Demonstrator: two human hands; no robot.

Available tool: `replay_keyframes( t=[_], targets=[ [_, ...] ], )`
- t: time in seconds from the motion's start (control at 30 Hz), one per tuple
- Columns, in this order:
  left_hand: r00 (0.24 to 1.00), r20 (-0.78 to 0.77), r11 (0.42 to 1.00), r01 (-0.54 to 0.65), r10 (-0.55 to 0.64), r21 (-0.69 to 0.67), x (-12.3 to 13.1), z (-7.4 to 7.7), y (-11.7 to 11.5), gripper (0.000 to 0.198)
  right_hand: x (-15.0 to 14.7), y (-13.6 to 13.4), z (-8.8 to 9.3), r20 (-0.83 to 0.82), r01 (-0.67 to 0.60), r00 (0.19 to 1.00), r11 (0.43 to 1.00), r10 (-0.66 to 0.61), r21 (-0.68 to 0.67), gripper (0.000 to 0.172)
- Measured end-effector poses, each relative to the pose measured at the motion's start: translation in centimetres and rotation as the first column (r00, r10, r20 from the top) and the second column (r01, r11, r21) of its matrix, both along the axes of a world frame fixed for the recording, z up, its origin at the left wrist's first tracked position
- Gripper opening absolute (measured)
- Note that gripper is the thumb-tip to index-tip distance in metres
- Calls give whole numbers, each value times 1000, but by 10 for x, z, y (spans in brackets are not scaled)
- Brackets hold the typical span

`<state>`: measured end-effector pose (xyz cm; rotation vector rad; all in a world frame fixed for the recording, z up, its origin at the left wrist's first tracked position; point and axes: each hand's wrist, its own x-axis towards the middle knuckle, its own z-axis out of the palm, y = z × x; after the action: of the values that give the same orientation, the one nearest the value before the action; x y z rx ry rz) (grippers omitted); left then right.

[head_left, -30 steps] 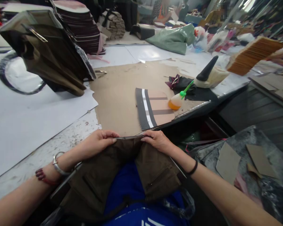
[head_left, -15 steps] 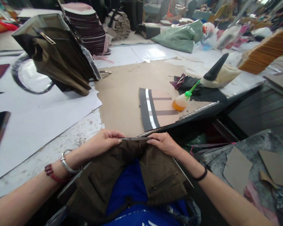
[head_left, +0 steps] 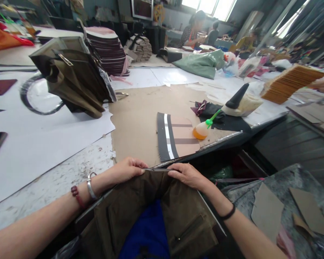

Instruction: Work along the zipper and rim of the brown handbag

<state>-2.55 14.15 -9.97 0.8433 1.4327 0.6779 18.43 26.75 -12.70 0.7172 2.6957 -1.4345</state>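
A brown fabric bag piece (head_left: 178,219) hangs off the table edge over my lap, with a zip pocket on its right flap. My left hand (head_left: 125,169) pinches the top edge of it from the left, fingers closed. A short way to the right, my right hand (head_left: 187,174) is also closed on that edge. A thin dark strip runs between the two hands along the table's edge. Blue cloth (head_left: 148,233) shows in the gap between the two brown flaps.
Just beyond my hands lie a striped black, white and tan panel (head_left: 175,138) and a small glue bottle (head_left: 203,128) on brown card (head_left: 140,118). A finished brown bag (head_left: 72,77) stands at left. Stacked panels (head_left: 106,50), a black cone (head_left: 236,97) and people working sit farther back.
The view has tilted up and the hands now sit lower in the picture. Both hands keep the same grip on the fabric's top edge.
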Motion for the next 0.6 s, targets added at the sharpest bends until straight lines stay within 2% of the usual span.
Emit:
replay_keyframes(
  t=[0.17,0.27,0.4,0.5,0.6],
  targets=[
    [999,22,999,-36,36,-5,-1,-2,-1,28,-6,-2,4,65,-37,998,979,24,203,28],
    [999,34,1000,-23,23,0,-1,-3,0,27,-5,-4,2,59,-22,998,972,9,233,24],
    [998,48,999,-43,43,-4,-1,-5,0,28,-4,-5,-2,13,48,999,994,-50,96,11],
    [998,39,999,-42,42,13,-2,-6,-1,28,-3,-5,-9,70,140,988,990,-139,-11,12],
    [998,35,999,-49,48,21,-1,-7,-1,27,-4,-2,-15,157,207,968,977,-195,-59,17]
  ],
)
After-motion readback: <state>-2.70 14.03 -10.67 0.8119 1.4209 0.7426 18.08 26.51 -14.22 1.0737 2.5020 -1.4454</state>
